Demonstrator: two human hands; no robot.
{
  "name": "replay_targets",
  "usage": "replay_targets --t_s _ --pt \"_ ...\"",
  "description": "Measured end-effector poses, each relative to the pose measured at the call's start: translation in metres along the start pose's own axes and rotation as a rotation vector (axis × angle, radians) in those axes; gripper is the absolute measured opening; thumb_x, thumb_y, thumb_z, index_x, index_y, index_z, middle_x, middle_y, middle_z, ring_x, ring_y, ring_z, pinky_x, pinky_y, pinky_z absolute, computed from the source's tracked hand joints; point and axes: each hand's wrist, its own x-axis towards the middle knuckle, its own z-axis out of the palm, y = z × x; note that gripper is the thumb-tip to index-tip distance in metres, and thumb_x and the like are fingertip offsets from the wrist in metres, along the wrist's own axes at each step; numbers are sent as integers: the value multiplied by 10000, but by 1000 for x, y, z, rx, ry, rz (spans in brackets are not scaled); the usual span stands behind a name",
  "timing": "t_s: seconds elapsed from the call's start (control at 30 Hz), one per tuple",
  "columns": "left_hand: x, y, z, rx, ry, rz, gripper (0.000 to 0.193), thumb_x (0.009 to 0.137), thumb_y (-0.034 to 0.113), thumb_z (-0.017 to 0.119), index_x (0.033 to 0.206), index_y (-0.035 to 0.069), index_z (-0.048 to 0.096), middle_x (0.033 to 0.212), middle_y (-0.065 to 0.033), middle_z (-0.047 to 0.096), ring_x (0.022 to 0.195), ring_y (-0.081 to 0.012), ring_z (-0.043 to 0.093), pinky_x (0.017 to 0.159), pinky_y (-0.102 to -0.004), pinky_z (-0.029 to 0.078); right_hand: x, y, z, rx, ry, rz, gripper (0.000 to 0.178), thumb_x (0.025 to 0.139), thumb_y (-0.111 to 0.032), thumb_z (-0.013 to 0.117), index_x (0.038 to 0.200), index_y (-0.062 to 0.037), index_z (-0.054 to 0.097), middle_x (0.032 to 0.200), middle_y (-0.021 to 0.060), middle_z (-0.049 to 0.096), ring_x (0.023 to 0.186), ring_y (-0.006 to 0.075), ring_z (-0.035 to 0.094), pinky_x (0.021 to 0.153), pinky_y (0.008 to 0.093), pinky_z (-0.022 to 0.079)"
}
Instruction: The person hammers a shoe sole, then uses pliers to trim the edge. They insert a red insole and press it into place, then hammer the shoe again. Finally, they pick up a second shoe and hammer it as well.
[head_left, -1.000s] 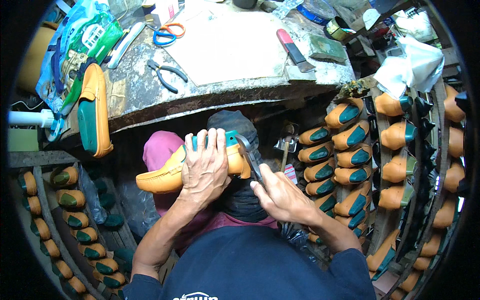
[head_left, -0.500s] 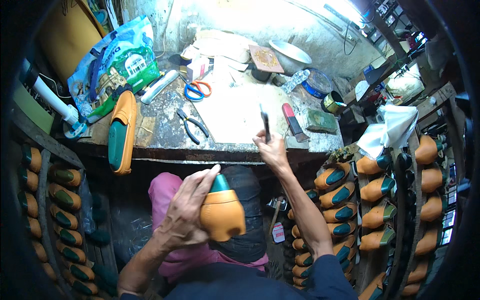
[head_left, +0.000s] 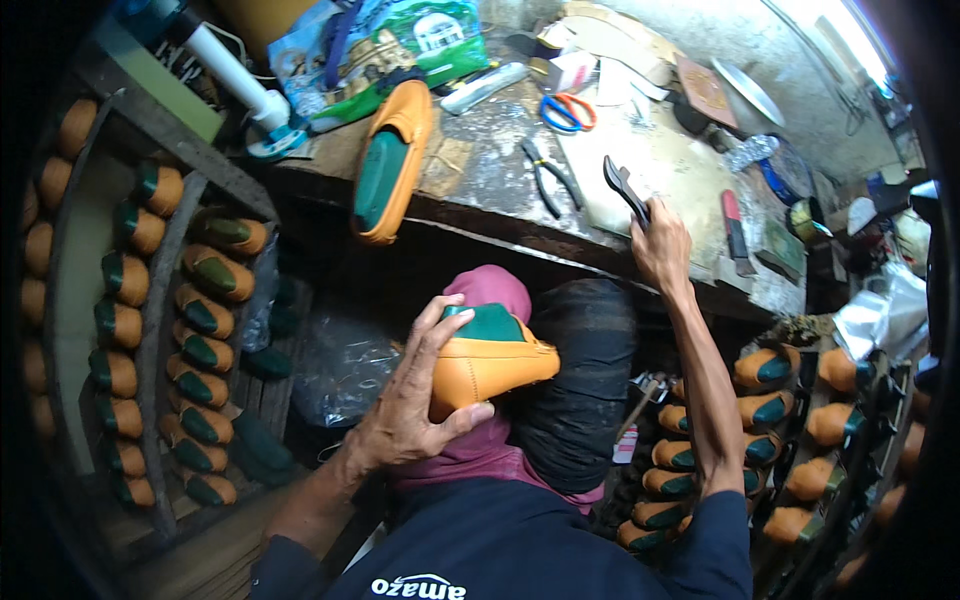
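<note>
My left hand point(head_left: 405, 405) grips an orange loafer point(head_left: 490, 370) above my lap. The thumb presses its lower side and the fingers reach over the top; a green shoe last point(head_left: 490, 322) fills its opening, and the toe points right. Over the front edge of the workbench, my right hand point(head_left: 663, 245) is closed around a dark metal hand tool point(head_left: 622, 185) with a curved, narrow head; its exact kind is unclear. Black pliers point(head_left: 548, 180) lie to the left of that hand, a red-handled flat blade point(head_left: 736, 228) to its right. A second orange loafer point(head_left: 405, 135) overhangs the bench edge.
Scissors point(head_left: 568, 113) and a pale board point(head_left: 660, 160) lie on the worn bench point(head_left: 490, 190). A bag point(head_left: 430, 35) stands behind. Racks point(head_left: 185, 345) of orange loafers rise close on the left, more loafers point(head_left: 770, 410) on the right. A white tube point(head_left: 225, 65) leans at upper left.
My view has swung left. The held loafer has turned, its toe now rightward and its opening and green last facing up. The dark tool stays in my right hand, its head now tilted left.
</note>
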Motion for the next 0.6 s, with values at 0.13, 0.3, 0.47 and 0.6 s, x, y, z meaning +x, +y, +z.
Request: replay_targets --t_s 0.13,0.3,0.47,0.6 --pt "-6 2 6 -170 137 -122 1057 933 349 842 1778 27 296 1802 -254 339 1690 -413 337 1388 -519 271 -75 -117 -41 753 -115 -74 203 887 -13 729 1084 -12 680 942 206 702 824 380 738 734 460 576" --pt "-13 -4 7 -306 198 -191 1152 902 400 838 1801 -10 244 1822 -219 368 1676 -350 379 1389 -483 269 -131 -221 -42 1181 -190 -92 305 834 28 791 1113 -11 674 945 168 680 814 353 717 742 420 562" --pt "-16 -15 12 -302 192 -155 1122 908 368 828 1778 -48 255 1813 -219 374 1662 -327 393 1379 -465 280 -134 -230 -34 1127 -231 -120 295 848 -11 817 1104 -19 672 911 193 682 813 409 721 720 461 547" --pt "-18 -19 17 -352 187 -151 1122 884 327 824 1769 -64 255 1819 -239 350 1655 -340 398 1377 -463 268 -137 -226 -37 1100 -286 -56 270 854 -29 823 1082 -28 678 848 187 674 772 415 719 705 470 546"
